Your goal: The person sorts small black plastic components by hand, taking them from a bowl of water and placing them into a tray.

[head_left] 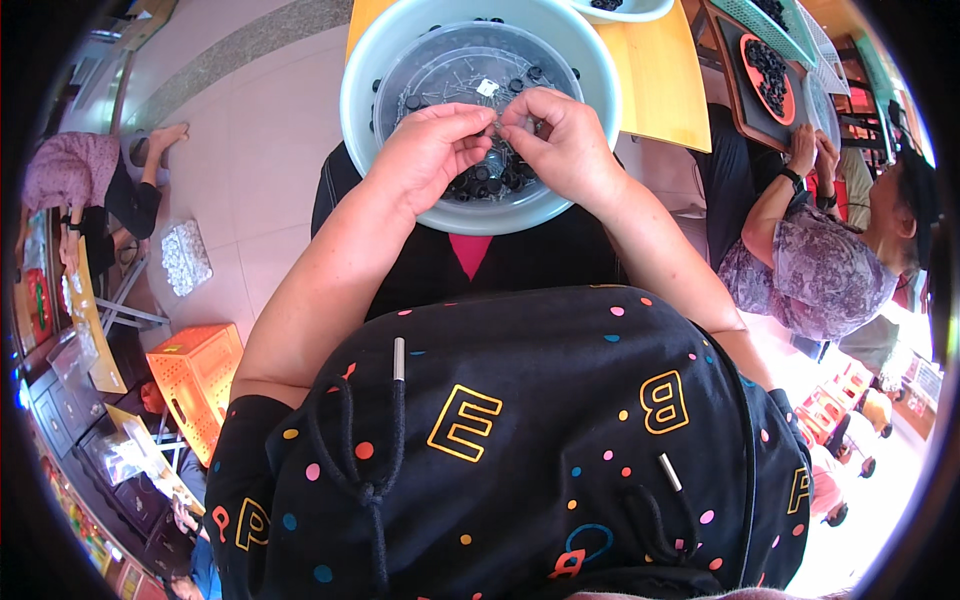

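Note:
My left hand (437, 148) and my right hand (568, 145) meet over a pale blue round basin (358, 110). In each, thumb and fingers close in a pinch, the tips almost touching. Whatever small piece sits between them is too small to name. Inside the basin rests a clear, shallow round tray (400, 72) with many thin metal pins or screws (455, 78) scattered in it. Small black round parts (484, 184) lie below my fingers, partly hidden by them. A little white piece (487, 88) lies just beyond the fingertips.
A yellow wooden table (665, 90) adjoins the basin on the right, a second basin (640, 10) on it. Further right, a co-worker (815, 250) sits near an orange dish (770, 85) of black parts. Another person (75, 180) and an orange crate (200, 375) are at left.

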`<state>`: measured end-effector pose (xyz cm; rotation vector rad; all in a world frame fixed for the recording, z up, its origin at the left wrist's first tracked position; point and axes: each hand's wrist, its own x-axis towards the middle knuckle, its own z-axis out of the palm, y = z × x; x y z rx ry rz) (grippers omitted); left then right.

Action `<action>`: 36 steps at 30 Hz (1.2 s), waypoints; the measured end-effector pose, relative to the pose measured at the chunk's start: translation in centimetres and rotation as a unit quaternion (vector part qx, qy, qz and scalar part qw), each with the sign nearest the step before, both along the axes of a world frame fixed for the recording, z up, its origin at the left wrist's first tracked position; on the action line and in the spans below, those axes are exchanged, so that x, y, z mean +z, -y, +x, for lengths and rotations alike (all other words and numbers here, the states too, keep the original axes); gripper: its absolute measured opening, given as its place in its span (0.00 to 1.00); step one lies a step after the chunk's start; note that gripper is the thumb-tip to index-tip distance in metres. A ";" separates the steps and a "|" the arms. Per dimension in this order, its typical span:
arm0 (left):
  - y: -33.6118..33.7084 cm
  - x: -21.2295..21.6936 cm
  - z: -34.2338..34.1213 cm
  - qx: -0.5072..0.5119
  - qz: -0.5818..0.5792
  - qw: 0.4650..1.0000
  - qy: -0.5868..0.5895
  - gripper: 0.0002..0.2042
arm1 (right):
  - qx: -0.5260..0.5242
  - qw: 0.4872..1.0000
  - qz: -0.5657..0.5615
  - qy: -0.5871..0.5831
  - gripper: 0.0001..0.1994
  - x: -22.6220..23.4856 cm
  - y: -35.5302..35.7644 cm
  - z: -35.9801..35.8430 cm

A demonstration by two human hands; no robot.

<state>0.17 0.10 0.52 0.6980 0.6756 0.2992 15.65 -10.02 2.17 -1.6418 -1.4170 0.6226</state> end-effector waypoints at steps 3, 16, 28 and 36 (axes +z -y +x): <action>-0.1 -0.1 -0.4 -0.002 0.005 1.000 -0.006 0.06 | 0.017 0.998 -0.046 -0.026 0.03 0.6 0.0 -0.2; 0.3 -0.2 0.5 0.031 -0.051 0.998 -0.032 0.12 | -0.033 0.999 0.011 -0.015 0.07 -1.0 0.0 1.7; 0.8 0.4 0.5 0.000 -0.003 1.000 0.018 0.15 | -0.024 0.975 -0.041 -0.218 0.07 -1.1 -0.1 1.7; 2.4 0.7 0.8 0.010 0.382 0.922 -0.062 0.15 | -0.015 0.973 -0.014 -0.230 0.08 -0.6 0.0 1.5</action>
